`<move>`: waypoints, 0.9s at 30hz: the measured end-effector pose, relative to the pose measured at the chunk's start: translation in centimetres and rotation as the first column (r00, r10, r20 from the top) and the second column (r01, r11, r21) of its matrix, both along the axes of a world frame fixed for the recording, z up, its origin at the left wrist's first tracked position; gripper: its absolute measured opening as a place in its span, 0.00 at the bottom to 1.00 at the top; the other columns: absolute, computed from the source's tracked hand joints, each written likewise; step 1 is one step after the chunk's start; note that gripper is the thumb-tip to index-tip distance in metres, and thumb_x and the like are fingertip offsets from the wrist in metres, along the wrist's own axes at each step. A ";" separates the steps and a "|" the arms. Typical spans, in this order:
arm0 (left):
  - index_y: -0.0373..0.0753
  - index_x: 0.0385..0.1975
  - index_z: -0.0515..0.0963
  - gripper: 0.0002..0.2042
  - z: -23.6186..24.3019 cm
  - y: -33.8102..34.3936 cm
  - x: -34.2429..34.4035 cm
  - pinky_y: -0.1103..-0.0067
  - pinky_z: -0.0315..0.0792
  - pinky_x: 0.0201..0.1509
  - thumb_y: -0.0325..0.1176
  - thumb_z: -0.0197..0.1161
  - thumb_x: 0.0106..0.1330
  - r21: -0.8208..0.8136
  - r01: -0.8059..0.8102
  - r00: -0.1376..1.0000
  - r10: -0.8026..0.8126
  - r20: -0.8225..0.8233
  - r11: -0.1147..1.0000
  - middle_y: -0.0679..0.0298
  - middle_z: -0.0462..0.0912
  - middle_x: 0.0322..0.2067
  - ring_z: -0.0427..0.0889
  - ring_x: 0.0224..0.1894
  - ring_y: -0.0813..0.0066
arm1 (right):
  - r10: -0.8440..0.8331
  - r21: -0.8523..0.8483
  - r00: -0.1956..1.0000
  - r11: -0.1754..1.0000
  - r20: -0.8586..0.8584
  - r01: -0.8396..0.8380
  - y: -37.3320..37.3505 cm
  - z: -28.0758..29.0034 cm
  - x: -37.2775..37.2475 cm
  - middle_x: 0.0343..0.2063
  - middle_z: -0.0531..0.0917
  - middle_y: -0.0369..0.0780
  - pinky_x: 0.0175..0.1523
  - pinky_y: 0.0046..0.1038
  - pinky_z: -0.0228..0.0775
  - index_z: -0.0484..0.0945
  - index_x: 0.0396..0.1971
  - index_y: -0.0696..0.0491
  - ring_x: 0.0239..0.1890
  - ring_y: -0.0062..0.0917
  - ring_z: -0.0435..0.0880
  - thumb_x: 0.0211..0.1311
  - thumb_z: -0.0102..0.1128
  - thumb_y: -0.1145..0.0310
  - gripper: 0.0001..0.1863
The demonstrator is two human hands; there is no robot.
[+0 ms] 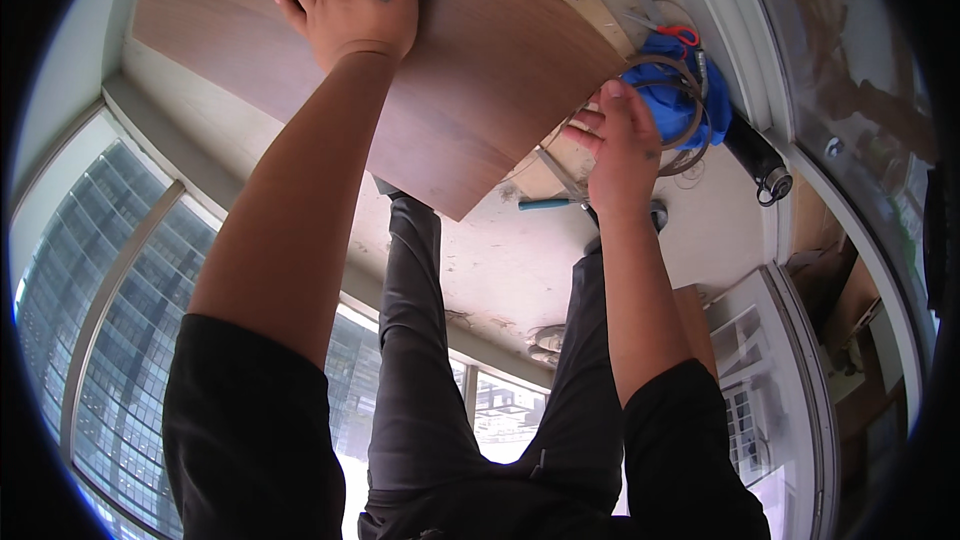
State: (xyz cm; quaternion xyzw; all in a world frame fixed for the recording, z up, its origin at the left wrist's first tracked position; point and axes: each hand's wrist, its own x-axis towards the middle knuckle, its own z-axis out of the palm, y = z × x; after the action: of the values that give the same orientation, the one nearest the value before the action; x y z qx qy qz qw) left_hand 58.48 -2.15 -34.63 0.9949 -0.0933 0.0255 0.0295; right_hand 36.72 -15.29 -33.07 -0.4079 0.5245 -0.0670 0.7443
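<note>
- The board (pixel 480 70), flat and brown, fills the far left and middle of the scene, one corner pointing near, between the person's lower legs.
- The left hand (pixel 355 8) lies palm down on the board's far part, its fingers spread and straight, gripping nothing.
- The right hand (pixel 622 145) is at the board's right edge, its fingers partly bent and the thumb raised; whether they pinch the edge or a thin strip, one cannot tell.
- Just beyond the right hand, a brown coil (pixel 660 60) lies over a blue cloth (pixel 718 105).
- Red-handled scissors (pixel 680 35) lie at the cloth's far side, and a black cylinder (pixel 752 155) sits to its right.
- A teal-handled tool (pixel 545 204) lies on the pale floor (pixel 490 265), nearer than the right hand and to its left.
</note>
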 end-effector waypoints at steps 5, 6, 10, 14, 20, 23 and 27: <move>0.42 0.72 0.54 0.34 0.4 0.0 0.0 0.61 0.38 0.77 0.56 0.42 0.71 0.014 -0.008 1.000 0.008 -0.018 1.000 0.55 0.50 0.73 0.45 0.76 0.58 | -0.050 -0.031 0.998 0.998 0.033 0.051 -1.9 -0.7 0.8 0.39 0.81 0.41 0.46 0.32 0.78 0.75 0.53 0.59 0.39 0.27 0.82 0.68 0.59 0.57 0.22; 0.42 0.72 0.54 0.34 0.4 -0.2 0.0 0.61 0.38 0.77 0.56 0.42 0.71 0.018 -0.013 0.999 0.014 -0.032 1.000 0.55 0.49 0.73 0.44 0.76 0.58 | -0.047 -0.019 0.998 0.999 0.038 0.048 -2.2 -0.7 0.9 0.39 0.81 0.41 0.47 0.32 0.78 0.74 0.53 0.59 0.39 0.27 0.82 0.68 0.59 0.58 0.22; 0.42 0.72 0.53 0.34 0.4 -0.6 -0.2 0.62 0.37 0.77 0.56 0.41 0.71 0.004 -0.019 0.999 0.019 -0.043 1.000 0.56 0.48 0.74 0.43 0.76 0.59 | -0.053 0.038 0.996 0.998 0.072 0.050 -2.8 -1.1 0.6 0.38 0.82 0.41 0.48 0.32 0.77 0.74 0.53 0.60 0.39 0.27 0.82 0.68 0.59 0.60 0.22; 0.42 0.72 0.53 0.34 0.8 -0.3 0.0 0.62 0.36 0.77 0.57 0.41 0.71 0.015 -0.030 0.998 0.030 -0.053 0.999 0.56 0.47 0.74 0.42 0.76 0.59 | -0.040 0.073 0.991 0.997 0.126 0.031 -2.5 -1.3 0.5 0.37 0.82 0.40 0.48 0.32 0.77 0.74 0.53 0.61 0.38 0.26 0.81 0.68 0.60 0.62 0.21; 0.42 0.72 0.52 0.35 0.7 -0.5 0.0 0.62 0.35 0.77 0.56 0.41 0.71 0.008 -0.025 0.996 0.026 -0.084 1.000 0.55 0.47 0.74 0.42 0.76 0.59 | -0.101 0.108 0.985 0.990 0.137 0.086 -2.6 -1.2 0.5 0.35 0.81 0.38 0.47 0.32 0.76 0.71 0.54 0.63 0.36 0.23 0.80 0.65 0.60 0.66 0.22; 0.41 0.72 0.52 0.35 0.4 -0.2 -0.1 0.62 0.35 0.77 0.56 0.41 0.71 0.010 -0.012 0.998 0.013 -0.060 1.000 0.55 0.47 0.74 0.42 0.76 0.58 | -0.125 0.082 0.989 0.990 0.079 0.119 -2.1 -0.7 1.1 0.35 0.80 0.38 0.47 0.31 0.76 0.71 0.54 0.63 0.36 0.22 0.79 0.63 0.59 0.67 0.22; 0.41 0.72 0.52 0.35 0.6 -0.5 -0.3 0.62 0.35 0.77 0.56 0.40 0.71 0.005 -0.018 0.999 0.019 -0.043 1.000 0.55 0.47 0.74 0.42 0.76 0.58 | -0.145 0.053 0.988 0.988 0.048 0.143 -1.7 -0.9 1.4 0.34 0.79 0.38 0.45 0.31 0.75 0.70 0.54 0.64 0.36 0.22 0.78 0.63 0.58 0.66 0.23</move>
State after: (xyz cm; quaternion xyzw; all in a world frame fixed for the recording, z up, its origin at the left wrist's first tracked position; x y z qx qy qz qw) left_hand 58.23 -2.61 -34.06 0.9961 -0.0834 0.0040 0.0288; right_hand 38.11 -17.03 -33.98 -0.3486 0.5346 -0.1182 0.7608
